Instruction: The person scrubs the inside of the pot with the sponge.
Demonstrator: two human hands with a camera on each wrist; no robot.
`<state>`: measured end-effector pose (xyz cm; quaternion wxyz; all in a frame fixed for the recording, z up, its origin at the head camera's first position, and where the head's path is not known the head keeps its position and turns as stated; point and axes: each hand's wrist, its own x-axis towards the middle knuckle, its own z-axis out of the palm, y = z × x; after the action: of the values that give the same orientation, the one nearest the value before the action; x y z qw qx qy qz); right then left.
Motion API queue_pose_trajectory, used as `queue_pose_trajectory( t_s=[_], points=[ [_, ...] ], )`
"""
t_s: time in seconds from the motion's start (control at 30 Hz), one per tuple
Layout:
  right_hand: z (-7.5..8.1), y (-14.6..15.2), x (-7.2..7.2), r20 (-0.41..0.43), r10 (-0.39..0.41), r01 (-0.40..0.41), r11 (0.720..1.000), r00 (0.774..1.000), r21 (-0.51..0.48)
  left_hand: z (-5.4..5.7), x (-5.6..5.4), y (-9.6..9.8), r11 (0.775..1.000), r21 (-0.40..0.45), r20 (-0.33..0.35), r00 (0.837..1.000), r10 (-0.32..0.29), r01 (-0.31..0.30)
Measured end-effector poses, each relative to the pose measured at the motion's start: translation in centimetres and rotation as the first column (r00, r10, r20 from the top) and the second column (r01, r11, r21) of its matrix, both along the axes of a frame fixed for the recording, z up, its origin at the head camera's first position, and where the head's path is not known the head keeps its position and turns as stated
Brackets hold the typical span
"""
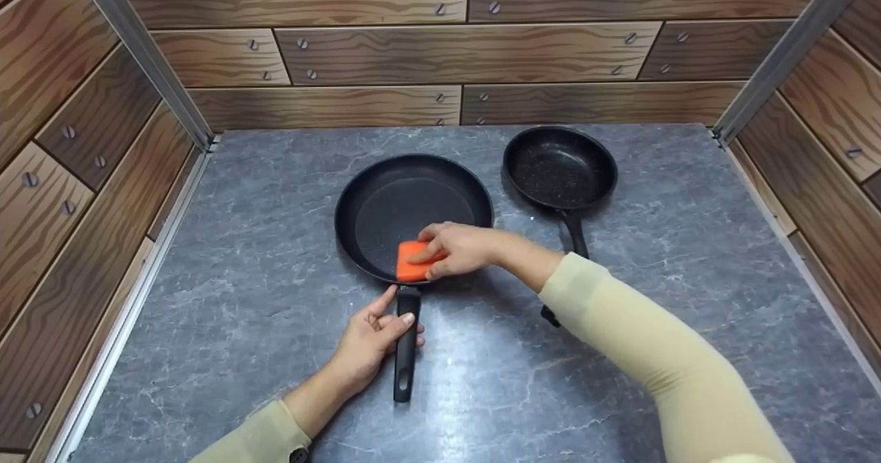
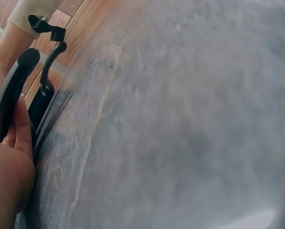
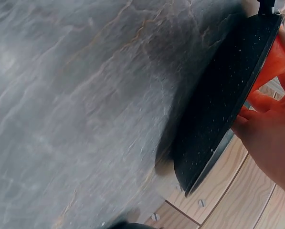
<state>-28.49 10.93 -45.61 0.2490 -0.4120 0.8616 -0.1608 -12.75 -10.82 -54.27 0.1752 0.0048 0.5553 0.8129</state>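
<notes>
A large black frying pan [image 1: 406, 201] lies on the grey marbled table, its handle [image 1: 405, 380] pointing toward me. My left hand [image 1: 365, 342] grips that handle near the pan, thumb on top and fingers curled beneath; the left wrist view also shows the handle [image 2: 15, 88] beside the hand. Inside the pan, at the near rim, my right hand [image 1: 464, 246] holds an orange sponge [image 1: 407, 270] against the surface. In the right wrist view the sponge [image 3: 273, 62] shows between the fingers and the pan's speckled outer wall [image 3: 218, 105]. The fingers partly cover the sponge.
A smaller black frying pan [image 1: 561, 167] stands at the back right, its handle partly hidden by my right forearm. Wood-patterned panels [image 1: 454, 54] enclose the back and sides of the table [image 1: 261, 243], with metal posts [image 1: 784, 50] at the corners.
</notes>
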Motion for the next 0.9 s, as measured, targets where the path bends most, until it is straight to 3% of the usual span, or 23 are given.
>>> queue_pose_trajectory(
  t_s=[0.37,0.9],
  points=[
    [-0.5,-1.4,0.0,-0.047,0.005,-0.003,1.000,0.999,0.027,-0.1,-0.1,0.0,1.000,0.002,-0.006,1.000,-0.006,0.007],
    [-1.7,-3.1,-0.5,-0.139,0.025,-0.026,1.000,0.990,-0.006,-0.2,0.0,0.0,1.000,0.004,-0.008,1.000,-0.009,0.009]
  ],
)
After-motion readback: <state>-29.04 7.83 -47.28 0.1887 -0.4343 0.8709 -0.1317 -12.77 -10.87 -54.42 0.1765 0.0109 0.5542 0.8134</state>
